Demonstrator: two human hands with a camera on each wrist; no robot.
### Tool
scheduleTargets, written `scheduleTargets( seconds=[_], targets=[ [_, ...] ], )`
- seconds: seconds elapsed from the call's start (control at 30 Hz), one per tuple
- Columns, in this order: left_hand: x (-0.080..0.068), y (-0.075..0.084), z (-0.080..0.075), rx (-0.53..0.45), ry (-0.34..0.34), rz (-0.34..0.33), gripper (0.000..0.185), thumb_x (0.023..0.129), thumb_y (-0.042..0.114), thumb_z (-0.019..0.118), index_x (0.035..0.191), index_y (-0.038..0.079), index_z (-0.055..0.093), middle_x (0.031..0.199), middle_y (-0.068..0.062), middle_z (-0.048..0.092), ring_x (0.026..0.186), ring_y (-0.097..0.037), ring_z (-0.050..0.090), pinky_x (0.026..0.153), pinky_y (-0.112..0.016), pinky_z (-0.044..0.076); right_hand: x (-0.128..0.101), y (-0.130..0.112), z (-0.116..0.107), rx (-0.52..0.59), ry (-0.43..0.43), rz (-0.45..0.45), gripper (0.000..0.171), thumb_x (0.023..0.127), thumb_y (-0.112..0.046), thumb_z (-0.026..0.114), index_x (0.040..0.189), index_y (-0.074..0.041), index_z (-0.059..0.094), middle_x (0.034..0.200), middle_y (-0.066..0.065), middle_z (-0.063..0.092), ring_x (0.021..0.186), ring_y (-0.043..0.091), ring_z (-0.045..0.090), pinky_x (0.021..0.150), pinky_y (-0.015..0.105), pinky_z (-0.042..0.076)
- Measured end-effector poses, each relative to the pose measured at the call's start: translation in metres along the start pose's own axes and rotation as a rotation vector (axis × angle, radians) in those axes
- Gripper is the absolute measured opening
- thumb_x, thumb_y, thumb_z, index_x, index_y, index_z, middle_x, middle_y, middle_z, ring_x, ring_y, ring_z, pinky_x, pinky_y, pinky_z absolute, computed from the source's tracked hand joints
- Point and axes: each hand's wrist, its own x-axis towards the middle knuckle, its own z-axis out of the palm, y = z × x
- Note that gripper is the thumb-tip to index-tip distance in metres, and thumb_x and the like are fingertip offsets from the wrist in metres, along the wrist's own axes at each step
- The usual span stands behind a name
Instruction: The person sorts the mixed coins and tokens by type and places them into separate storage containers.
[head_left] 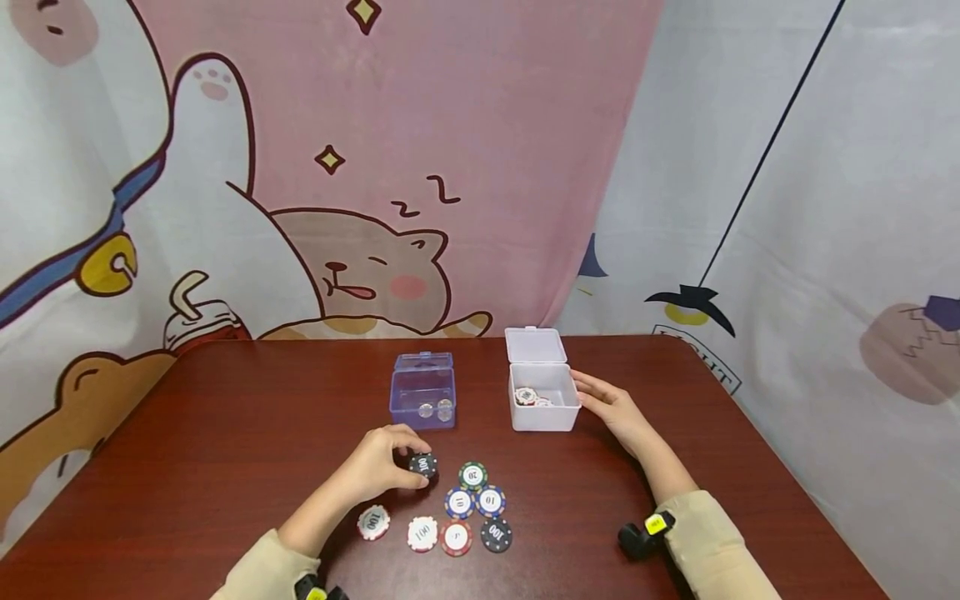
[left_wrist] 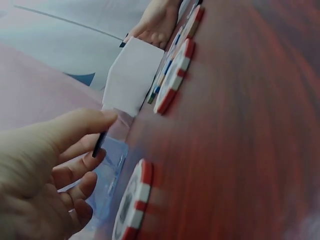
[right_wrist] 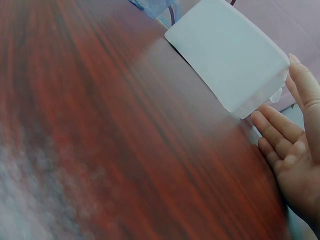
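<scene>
My left hand (head_left: 372,464) pinches a black poker chip (head_left: 423,465) marked 100 between thumb and fingers, a little above the table. In the left wrist view that chip (left_wrist: 98,145) appears edge-on, tilted. My right hand (head_left: 611,410) rests against the right side of a white plastic box (head_left: 545,419), its fingers extended. The box's lid stands up behind it, and poker chips (head_left: 527,397) lie inside at the left. Beyond my left hand is a translucent blue box (head_left: 422,379), lid raised, with several small clear round pieces (head_left: 444,408) in it.
In front of the boxes, several loose chips lie flat on the brown table (head_left: 300,383): green (head_left: 473,476), blue (head_left: 460,502), red (head_left: 456,537), another black one (head_left: 496,535), and red-and-white ones (head_left: 373,522). A cartoon-print curtain (head_left: 487,167) hangs behind the table.
</scene>
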Motion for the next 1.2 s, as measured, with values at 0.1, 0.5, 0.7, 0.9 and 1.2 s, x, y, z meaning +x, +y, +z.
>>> scheduleTargets(
  seconds=[0.1,0.5,0.7,0.9,1.2],
  targets=[
    [0.002,0.008,0.001,-0.002,0.009,-0.003,0.035,0.064,0.013,0.087,0.096,0.005,0.075,0.089,0.009,0.063,0.079,-0.014,0.054,0.068,-0.031,0.047,0.0,-0.001,0.0,0.004,-0.008,0.009,0.049,0.096,-0.02,0.06,0.142,-0.01,0.048,0.135,0.018,0.052,0.125,0.028,0.046,0.094,0.027,0.04],
    [0.015,0.028,0.011,0.005,0.029,0.023,0.036,0.065,0.014,0.087,0.098,0.004,0.075,0.089,0.009,0.061,0.083,-0.012,0.054,0.071,-0.029,0.046,-0.011,-0.033,0.003,-0.013,-0.027,0.023,0.048,0.097,-0.011,0.056,0.142,0.001,0.043,0.135,0.025,0.049,0.126,0.036,0.043,0.095,0.032,0.04],
    [0.023,0.037,0.021,0.006,0.029,0.058,0.035,0.065,0.013,0.087,0.097,0.005,0.075,0.087,0.008,0.061,0.08,-0.012,0.052,0.067,-0.027,0.045,-0.012,-0.035,0.005,0.011,-0.026,0.018,0.048,0.097,-0.01,0.057,0.141,0.001,0.044,0.135,0.025,0.049,0.123,0.035,0.045,0.088,0.019,0.041],
    [0.033,0.045,0.034,-0.027,0.018,0.065,0.037,0.064,0.015,0.087,0.097,0.004,0.075,0.085,0.009,0.06,0.078,-0.01,0.05,0.066,-0.026,0.044,-0.011,-0.033,0.005,0.016,-0.027,0.017,0.048,0.096,-0.011,0.057,0.141,0.0,0.044,0.135,0.024,0.05,0.123,0.032,0.046,0.088,0.019,0.041],
    [0.05,0.059,0.052,-0.041,0.031,0.099,0.037,0.066,0.016,0.086,0.099,0.004,0.075,0.085,0.009,0.06,0.083,-0.011,0.051,0.068,-0.025,0.043,-0.01,-0.032,0.004,0.015,-0.022,0.022,0.048,0.096,-0.012,0.057,0.141,-0.001,0.045,0.135,0.023,0.05,0.123,0.031,0.046,0.089,0.021,0.041]
  ],
)
